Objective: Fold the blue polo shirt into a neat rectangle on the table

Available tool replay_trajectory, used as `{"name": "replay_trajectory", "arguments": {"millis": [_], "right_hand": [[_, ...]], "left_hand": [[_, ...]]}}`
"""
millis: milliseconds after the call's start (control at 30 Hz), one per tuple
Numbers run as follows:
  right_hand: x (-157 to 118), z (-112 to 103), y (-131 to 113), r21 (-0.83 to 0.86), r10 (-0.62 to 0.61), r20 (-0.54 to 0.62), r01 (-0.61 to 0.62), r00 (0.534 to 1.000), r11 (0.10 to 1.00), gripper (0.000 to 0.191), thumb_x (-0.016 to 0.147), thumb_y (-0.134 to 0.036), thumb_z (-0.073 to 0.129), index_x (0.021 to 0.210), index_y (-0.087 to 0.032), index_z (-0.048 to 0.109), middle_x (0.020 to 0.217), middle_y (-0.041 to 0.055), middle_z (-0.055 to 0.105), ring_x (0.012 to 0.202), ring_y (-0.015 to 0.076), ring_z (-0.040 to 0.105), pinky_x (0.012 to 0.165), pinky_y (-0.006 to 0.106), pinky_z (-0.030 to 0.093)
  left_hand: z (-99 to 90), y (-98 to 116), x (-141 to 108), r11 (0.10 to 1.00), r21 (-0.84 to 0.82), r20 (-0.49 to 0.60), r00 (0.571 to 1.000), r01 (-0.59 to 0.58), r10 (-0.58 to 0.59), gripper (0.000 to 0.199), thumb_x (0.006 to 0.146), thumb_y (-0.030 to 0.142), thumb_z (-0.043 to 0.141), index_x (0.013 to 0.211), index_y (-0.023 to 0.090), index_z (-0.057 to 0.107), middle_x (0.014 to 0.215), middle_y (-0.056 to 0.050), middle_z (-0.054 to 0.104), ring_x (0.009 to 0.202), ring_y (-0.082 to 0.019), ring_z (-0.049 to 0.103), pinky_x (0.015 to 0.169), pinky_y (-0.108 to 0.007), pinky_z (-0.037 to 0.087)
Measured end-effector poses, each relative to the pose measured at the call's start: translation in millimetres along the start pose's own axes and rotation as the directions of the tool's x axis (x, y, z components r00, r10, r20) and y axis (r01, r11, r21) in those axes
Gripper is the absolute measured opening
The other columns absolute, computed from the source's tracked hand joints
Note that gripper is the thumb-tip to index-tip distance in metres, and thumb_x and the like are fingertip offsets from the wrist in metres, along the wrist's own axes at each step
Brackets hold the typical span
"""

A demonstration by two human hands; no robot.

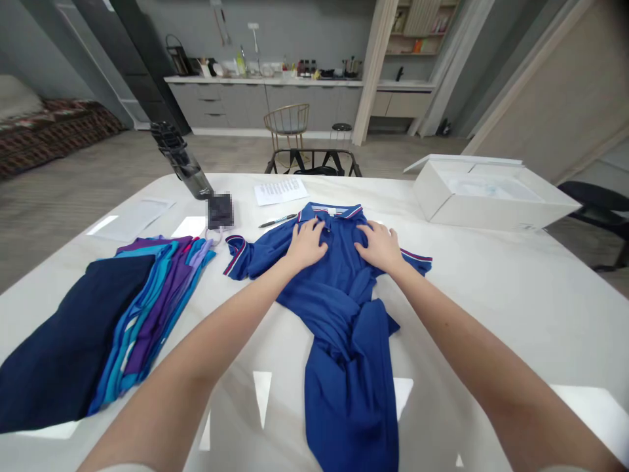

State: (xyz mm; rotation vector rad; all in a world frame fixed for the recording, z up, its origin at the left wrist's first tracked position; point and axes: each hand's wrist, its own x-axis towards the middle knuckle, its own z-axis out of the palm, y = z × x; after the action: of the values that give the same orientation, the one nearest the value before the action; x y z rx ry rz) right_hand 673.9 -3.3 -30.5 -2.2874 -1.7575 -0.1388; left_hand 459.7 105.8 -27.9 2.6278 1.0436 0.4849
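A blue polo shirt [339, 308] lies on the white table [491, 314] with its collar at the far side. Its collar and sleeve cuffs have red and white stripes, and its lower part is bunched and twisted toward me. My left hand [307, 244] rests flat on the chest left of the placket. My right hand [379, 246] rests flat on the chest to the right of it. Neither hand seems to grip the cloth. To the left lies a stack of folded shirts [157, 295] in blue, teal and purple, partly under a dark navy garment [73, 334].
An open white box [491, 196] stands at the far right of the table. Further back lie a printed sheet [281, 191], a pen [278, 221], a dark bottle [179, 160] and a blurred square object [219, 211]. A chair [313, 162] stands beyond the table edge.
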Motion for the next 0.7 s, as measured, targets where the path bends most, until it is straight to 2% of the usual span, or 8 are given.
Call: {"name": "replay_trajectory", "arguments": {"millis": [67,200,267,367,433,567,633,700], "right_hand": [[-35.9,-10.8,1.7,-0.058,0.077,0.017,-0.076,0.997,0.995,0.043,0.093,-0.043,0.054,0.132,-0.026,0.063,0.145,0.0147,0.049,0.129,0.0391,0.046,0.105,0.065,0.036],[-87.5,-27.5,12.9,-0.091,0.283,0.024,-0.279,0.959,0.956,0.043,0.091,-0.044,0.057,0.13,-0.028,0.064,0.135,0.0177,0.052,0.118,0.0406,0.051,0.09,0.058,0.046],[-99.3,-31.4,21.8,-0.026,0.32,0.088,-0.319,0.943,0.948,0.04,0.088,-0.035,0.059,0.127,-0.025,0.064,0.126,0.0167,0.058,0.11,0.0358,0.057,0.087,0.049,0.049],[-107.9,-35.5,45.9,0.11,0.319,0.1,-0.329,0.943,0.938,0.027,0.084,-0.018,0.056,0.107,-0.019,0.069,0.107,0.0115,0.067,0.098,0.0269,0.062,0.089,0.038,0.048],[-115.2,-40.0,71.7,0.149,0.347,-0.011,-0.341,0.938,0.928,0.023,0.082,-0.015,0.053,0.098,-0.017,0.07,0.104,0.011,0.068,0.099,0.0259,0.062,0.093,0.037,0.047],[-145.9,-53.7,123.5,0.139,0.552,-0.116,-0.537,0.825,0.832,0.03,0.082,-0.018,0.052,0.104,-0.015,0.071,0.113,0.0168,0.064,0.105,0.0307,0.061,0.094,0.044,0.048],[-166.2,-60.3,128.2,0.103,0.589,-0.122,-0.58,0.799,0.808,0.039,0.082,-0.021,0.054,0.117,-0.015,0.07,0.132,0.0213,0.055,0.116,0.0374,0.057,0.096,0.053,0.047],[-185.5,-63.8,109.2,0.07,0.503,-0.186,-0.499,0.844,0.864,0.05,0.082,-0.023,0.056,0.131,-0.018,0.064,0.148,0.0218,0.044,0.129,0.0429,0.047,0.1,0.061,0.042]], "left_hand": [[-5.1,6.3,-39.3,0.993,-0.047,0.15,0.982,-0.108,0.114,0.048,0.095,0.044,0.052,0.138,0.022,0.057,0.152,-0.01,0.048,0.14,-0.028,0.044,0.121,-0.051,0.025],[-18.3,22.9,-104.6,0.95,-0.15,0.264,0.915,-0.275,0.306,0.054,0.095,0.064,0.049,0.129,0.026,0.065,0.133,-0.007,0.063,0.125,-0.026,0.056,0.111,-0.046,0.035],[-23.9,31.5,-123.7,0.923,-0.2,0.332,0.864,-0.329,0.38,0.055,0.09,0.064,0.057,0.126,0.023,0.066,0.119,-0.008,0.068,0.115,-0.025,0.06,0.105,-0.041,0.039],[-36.0,33.9,-141.1,0.886,-0.31,0.365,0.818,-0.344,0.445,0.033,0.09,0.047,0.064,0.107,0.019,0.069,0.104,-0.006,0.07,0.102,-0.022,0.064,0.091,-0.032,0.044],[-51.0,22.1,-153.7,0.869,-0.377,0.321,0.835,-0.319,0.446,0.017,0.092,0.035,0.061,0.096,0.019,0.067,0.099,-0.004,0.069,0.096,-0.019,0.064,0.085,-0.029,0.045],[-92.9,-30.0,-194.4,0.916,-0.328,0.226,0.922,-0.23,0.313,0.012,0.089,0.022,0.054,0.092,0.018,0.064,0.097,-0.004,0.068,0.093,-0.02,0.063,0.084,-0.031,0.047],[-109.5,-53.2,-218.1,0.954,-0.237,0.219,0.947,-0.181,0.234,0.019,0.083,0.016,0.052,0.095,0.018,0.066,0.101,-0.006,0.067,0.097,-0.021,0.063,0.089,-0.034,0.048],[-115.7,-60.4,-237.6,0.979,-0.15,0.211,0.963,-0.14,0.17,0.03,0.078,0.019,0.056,0.107,0.019,0.066,0.112,-0.008,0.067,0.107,-0.025,0.062,0.098,-0.039,0.048]]}}
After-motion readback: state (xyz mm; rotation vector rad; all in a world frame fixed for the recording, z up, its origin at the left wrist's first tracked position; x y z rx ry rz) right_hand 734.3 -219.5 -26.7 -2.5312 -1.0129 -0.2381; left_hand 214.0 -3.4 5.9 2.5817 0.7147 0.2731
